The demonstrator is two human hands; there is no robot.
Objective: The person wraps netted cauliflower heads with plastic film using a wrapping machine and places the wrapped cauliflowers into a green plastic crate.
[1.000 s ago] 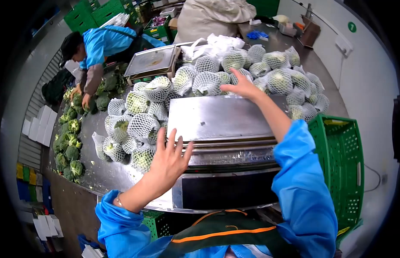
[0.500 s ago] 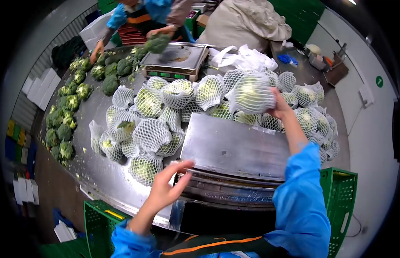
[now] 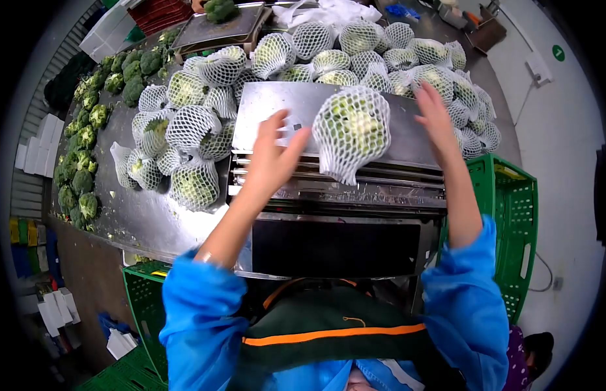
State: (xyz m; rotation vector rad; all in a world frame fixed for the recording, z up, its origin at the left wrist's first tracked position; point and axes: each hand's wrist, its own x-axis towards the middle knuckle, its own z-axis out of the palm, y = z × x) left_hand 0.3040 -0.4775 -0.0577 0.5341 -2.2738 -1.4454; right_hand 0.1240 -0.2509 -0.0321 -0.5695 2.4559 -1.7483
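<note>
A broccoli head in a white foam net (image 3: 354, 127) rests on the metal plate (image 3: 260, 107) of the machine in front of me, its pale stem side showing through the mesh. To its left, my left hand (image 3: 275, 155) hovers with thumb and fingers apart, holding nothing. My right hand (image 3: 440, 124) is off to the other side, slightly blurred, fingers stretched and empty. Neither hand touches the netted head. Behind the plate lies a pile of netted heads (image 3: 332, 60), and more netted heads (image 3: 193, 127) lie to the left.
Bare broccoli (image 3: 81, 156) lines the table's left side. A weighing scale (image 3: 218, 29) with a broccoli head on it stands at the back, near white plastic bags (image 3: 329, 13). Green crates (image 3: 515, 221) flank me. Part of another person (image 3: 528, 355) shows at lower right.
My right hand has brought the netted broccoli from the back pile onto the plate and let go, then moved right. My view has tilted down.
</note>
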